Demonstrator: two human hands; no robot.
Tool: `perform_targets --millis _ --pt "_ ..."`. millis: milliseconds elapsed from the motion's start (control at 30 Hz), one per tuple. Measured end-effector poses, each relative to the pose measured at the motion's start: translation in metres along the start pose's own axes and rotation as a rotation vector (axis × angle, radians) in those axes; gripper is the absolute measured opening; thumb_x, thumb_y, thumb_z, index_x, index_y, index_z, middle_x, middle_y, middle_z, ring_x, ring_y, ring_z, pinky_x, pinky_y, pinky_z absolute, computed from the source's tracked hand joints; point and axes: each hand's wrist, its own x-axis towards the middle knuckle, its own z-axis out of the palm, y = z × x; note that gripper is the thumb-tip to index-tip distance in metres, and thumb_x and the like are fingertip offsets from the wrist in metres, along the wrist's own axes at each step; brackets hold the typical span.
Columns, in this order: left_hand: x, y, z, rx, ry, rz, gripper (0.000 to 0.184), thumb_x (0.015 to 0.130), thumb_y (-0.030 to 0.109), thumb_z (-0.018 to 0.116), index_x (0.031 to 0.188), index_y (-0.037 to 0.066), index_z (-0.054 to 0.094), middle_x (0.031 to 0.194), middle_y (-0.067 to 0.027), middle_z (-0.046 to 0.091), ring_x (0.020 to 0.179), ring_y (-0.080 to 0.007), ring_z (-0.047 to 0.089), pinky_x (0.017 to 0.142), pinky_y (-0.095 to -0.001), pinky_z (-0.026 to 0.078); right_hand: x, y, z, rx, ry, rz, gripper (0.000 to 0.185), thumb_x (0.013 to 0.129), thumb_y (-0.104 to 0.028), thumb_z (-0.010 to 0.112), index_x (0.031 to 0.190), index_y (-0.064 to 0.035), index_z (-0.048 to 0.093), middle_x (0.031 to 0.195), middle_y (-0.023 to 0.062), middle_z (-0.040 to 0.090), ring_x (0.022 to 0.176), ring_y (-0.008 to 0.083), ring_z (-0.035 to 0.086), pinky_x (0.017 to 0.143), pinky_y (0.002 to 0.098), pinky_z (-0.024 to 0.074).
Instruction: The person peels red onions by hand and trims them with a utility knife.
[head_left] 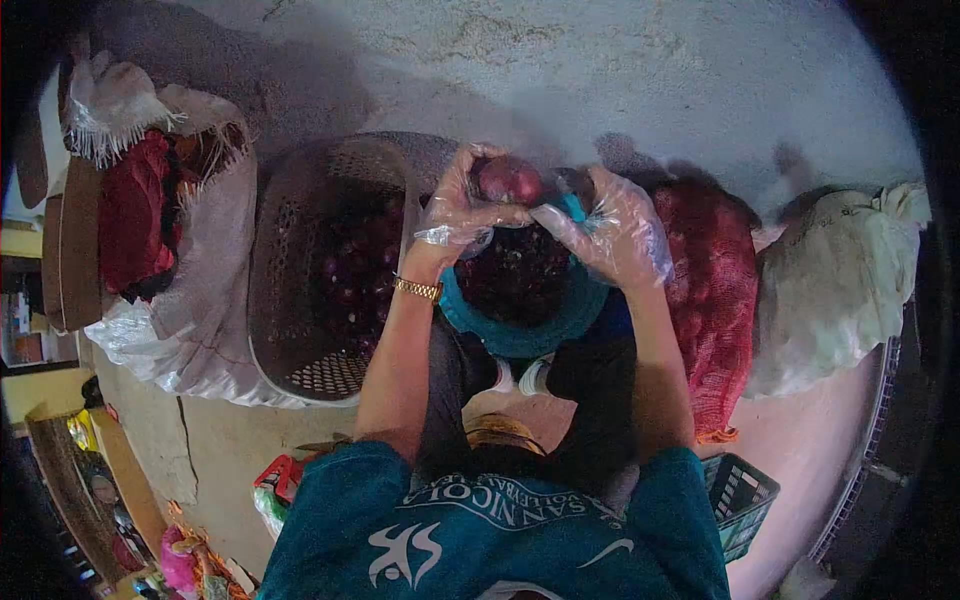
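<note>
My left hand (pixel 458 205), in a clear plastic glove, is closed round a red onion (pixel 512 184) held above a teal basin (pixel 520 342). Opposite it, my right hand (pixel 620 228), gloved the same way, is closed on a small teal object (pixel 573 207) that looks like a tool handle; its working end cannot be made out. The two thumbs almost meet below the onion. Dark red-purple onion skins (pixel 512 275) fill the basin, which stands between my knees.
To the left stands a plastic crate (pixel 285 260) with red onions (pixel 362 255), beside an open white woven sack (pixel 210 270). On the right are a red mesh sack (pixel 705 290) and a whitish sack (pixel 835 280). A green crate (pixel 742 505) sits near my right side. A wall (pixel 620 70) rises in front.
</note>
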Motion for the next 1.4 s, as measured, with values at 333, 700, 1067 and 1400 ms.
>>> perform_targets --millis 333,700,1067,1400 --pt "0.002 -0.010 -0.001 0.051 0.019 -0.051 0.068 0.060 -0.004 0.084 0.120 0.007 0.053 0.119 -0.0027 0.053 0.110 -0.0135 0.051 0.094 -0.0293 0.047 -0.002 -0.002 -0.005 -0.151 -0.213 0.068 0.058 0.074 -0.054 0.072 0.098 -0.0018 0.059 0.081 0.0188 0.063 0.075 0.0391 0.063 0.065 0.0439 0.0502" --pt "0.001 -0.005 0.009 0.109 0.010 -0.040 0.069 0.060 -0.002 0.085 0.119 0.008 0.051 0.115 -0.0016 0.054 0.106 -0.0126 0.052 0.089 -0.0277 0.048 -0.004 -0.003 0.010 -0.320 -0.059 -0.033 0.070 0.071 -0.071 0.062 0.096 -0.0062 0.061 0.071 0.0149 0.065 0.064 0.0333 0.065 0.057 0.0426 0.0510" --pt "0.002 -0.011 0.008 0.112 0.037 0.025 0.071 0.059 -0.002 0.086 0.119 0.007 0.049 0.114 -0.0026 0.054 0.107 -0.0138 0.052 0.092 -0.0286 0.048 -0.003 0.000 0.016 -0.214 -0.040 -0.011 0.064 0.073 -0.065 0.065 0.093 -0.0041 0.062 0.072 0.0174 0.064 0.069 0.0369 0.065 0.061 0.0447 0.0510" --pt "0.003 -0.009 0.018 -0.125 0.079 0.023 0.069 0.063 -0.009 0.080 0.121 0.012 0.048 0.117 -0.0040 0.054 0.107 -0.0163 0.055 0.090 -0.0330 0.053 -0.003 0.001 0.024 -0.205 0.115 -0.040 0.056 0.074 -0.060 0.067 0.083 -0.0060 0.060 0.068 0.0174 0.063 0.065 0.0367 0.064 0.055 0.0444 0.0498"
